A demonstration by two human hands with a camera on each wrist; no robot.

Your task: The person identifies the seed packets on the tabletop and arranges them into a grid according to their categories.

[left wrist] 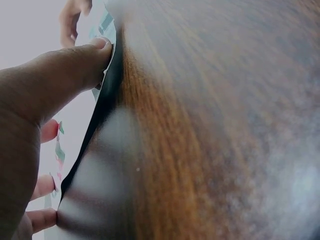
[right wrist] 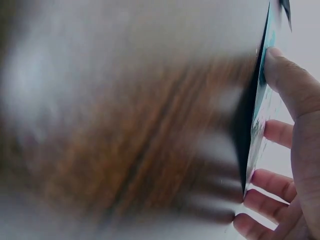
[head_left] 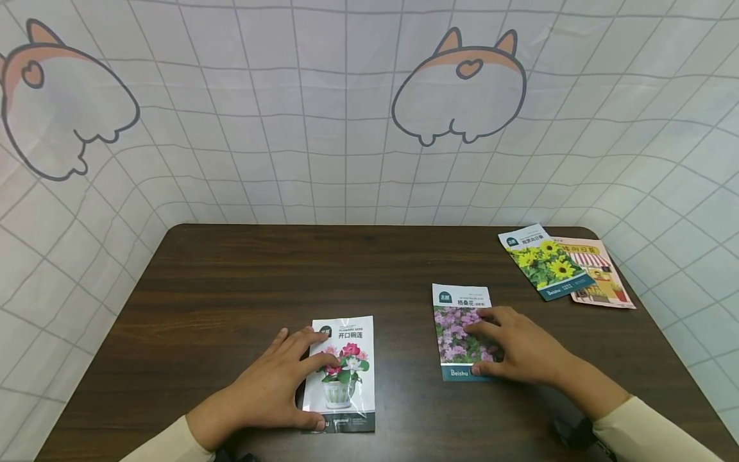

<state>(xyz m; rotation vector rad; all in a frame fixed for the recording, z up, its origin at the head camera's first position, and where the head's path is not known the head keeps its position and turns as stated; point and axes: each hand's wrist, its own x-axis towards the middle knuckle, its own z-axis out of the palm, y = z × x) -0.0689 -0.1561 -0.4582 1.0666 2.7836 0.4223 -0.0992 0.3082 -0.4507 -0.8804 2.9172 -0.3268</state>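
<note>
- Packet with white face [head_left: 344, 386] lies on the bench, left of centre near the front; it reads "FLOWERS SEED" and, below, "开口碗莲", above a picture of red, pink and white flowers in a striped pot.
- Left grip [head_left: 271, 385] is spread and relaxed, not clenched; its fingertips rest on this packet and cover part of the green logo, and its thumb hides the lower left corner with some of the writing.
- Purple-flower packet [head_left: 456, 330] lies farther to the right, well apart from the first; its title begins "格桑花", and "Beishu" stands on the teal band at the bottom.
- Right grip [head_left: 522, 346] is also loosely spread, with fingertips and thumb touching the right part of this packet and hiding some flowers.
- Sunflower packet [head_left: 545, 263], in the far right corner, says "向日葵" in its title and "Beishu" at the bottom.
- Pink packet [head_left: 606, 279] is partly under it; "向日葵" can be read, over a striped awning.
- Bench [head_left: 242, 276] is of dark wood grain; behind it hangs a white grid cloth [head_left: 323, 109] with cartoon animals.
</note>
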